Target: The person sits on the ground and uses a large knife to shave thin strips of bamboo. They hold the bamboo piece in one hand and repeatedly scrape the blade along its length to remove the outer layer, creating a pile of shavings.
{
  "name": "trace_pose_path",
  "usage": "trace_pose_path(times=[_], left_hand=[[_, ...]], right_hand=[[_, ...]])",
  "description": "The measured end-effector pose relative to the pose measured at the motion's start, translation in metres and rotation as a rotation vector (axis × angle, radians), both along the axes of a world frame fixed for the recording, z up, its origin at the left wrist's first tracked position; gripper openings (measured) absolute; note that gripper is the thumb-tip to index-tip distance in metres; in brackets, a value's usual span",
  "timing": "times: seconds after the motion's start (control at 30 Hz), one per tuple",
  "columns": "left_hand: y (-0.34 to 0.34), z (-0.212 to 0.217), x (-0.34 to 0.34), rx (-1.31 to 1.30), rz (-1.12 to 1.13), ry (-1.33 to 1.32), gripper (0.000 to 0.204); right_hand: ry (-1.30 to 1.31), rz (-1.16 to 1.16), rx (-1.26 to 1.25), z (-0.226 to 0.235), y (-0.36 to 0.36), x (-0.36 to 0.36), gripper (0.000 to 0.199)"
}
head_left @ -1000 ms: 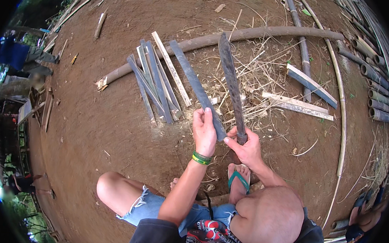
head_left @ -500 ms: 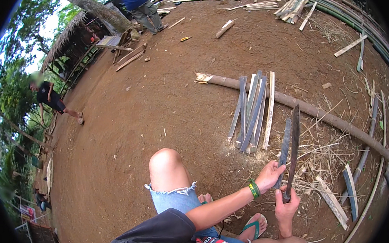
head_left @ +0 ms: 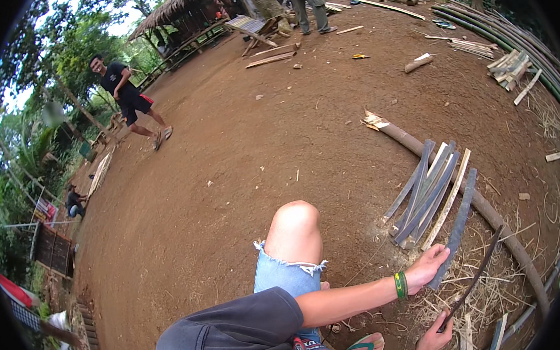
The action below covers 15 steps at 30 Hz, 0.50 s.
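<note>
My left hand (head_left: 428, 267), with a green and yellow band at the wrist, is closed on the lower part of a dark split bamboo strip (head_left: 462, 215). The strip points away from me and leans a little right. My right hand (head_left: 435, 337) grips a machete (head_left: 481, 271) by its handle, the dark blade slanting up and right. Blade and strip are apart. Just beyond the left hand, a bundle of similar bamboo strips (head_left: 427, 193) rests across a long wooden pole (head_left: 405, 138) on the ground.
Pale shavings (head_left: 427, 307) litter the brown soil around my right hand. Split bamboo pieces (head_left: 466, 347) lie beside it. A person in dark clothes (head_left: 128, 92) is on foot at the far left. Long bamboo poles (head_left: 512, 45) and a thatched hut (head_left: 190, 12) stand farther off.
My view has swung left, so the ground things sit farther right. The machete has tilted over to the right and away from the strip. Both hands keep their hold.
</note>
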State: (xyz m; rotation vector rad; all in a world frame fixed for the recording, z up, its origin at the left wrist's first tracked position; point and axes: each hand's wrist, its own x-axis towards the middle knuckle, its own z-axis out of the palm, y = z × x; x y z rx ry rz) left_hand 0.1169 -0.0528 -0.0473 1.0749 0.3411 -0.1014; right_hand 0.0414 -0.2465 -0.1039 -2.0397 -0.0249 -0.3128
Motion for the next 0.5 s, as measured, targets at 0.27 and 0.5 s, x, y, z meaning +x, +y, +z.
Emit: trace_pose_path(times=[0.27,0.5], left_hand=[[0.023,0.012,0.021,0.184,-0.004,0.091,0.029],[0.019,0.022,0.031,0.322,0.299,-0.166,0.025]], right_hand=[[0.105,0.028,0.260,-0.005,0.004,-0.007,0.055],[-0.019,0.288,0.112,0.047,0.025,0.015,0.055]])
